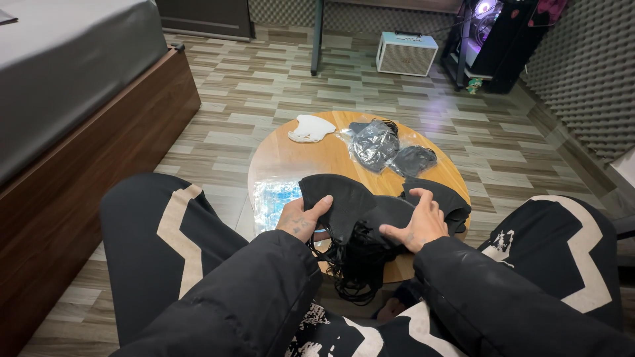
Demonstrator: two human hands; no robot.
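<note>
Left hand [299, 220] pinches one black face mask [337, 201]; right hand [418, 221], fingers spread, presses the mask stack [383, 218] on the round tabletop [291, 158]. Advisable: lift one mask slowly, keeping the dangling ear loops [354, 271] untangled.

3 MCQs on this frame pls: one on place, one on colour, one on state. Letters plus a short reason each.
1. Where does the white face mask lie?
A. on the far left part of the round wooden table
B. on the bed
C. on the floor by the speaker

2. What colour are the face masks held in the hands?
A. white
B. blue
C. black

3. What is the left hand doing?
A. resting flat on a knee
B. gripping a black face mask, thumb on top
C. hanging free of everything

Answers:
1 A: it sits on the tabletop, left of the clear bags of black masks.
2 C: the pile between both hands is black, ear loops dangling.
3 B: its thumb presses on the mask; the right hand spreads over the pile alongside.
</note>
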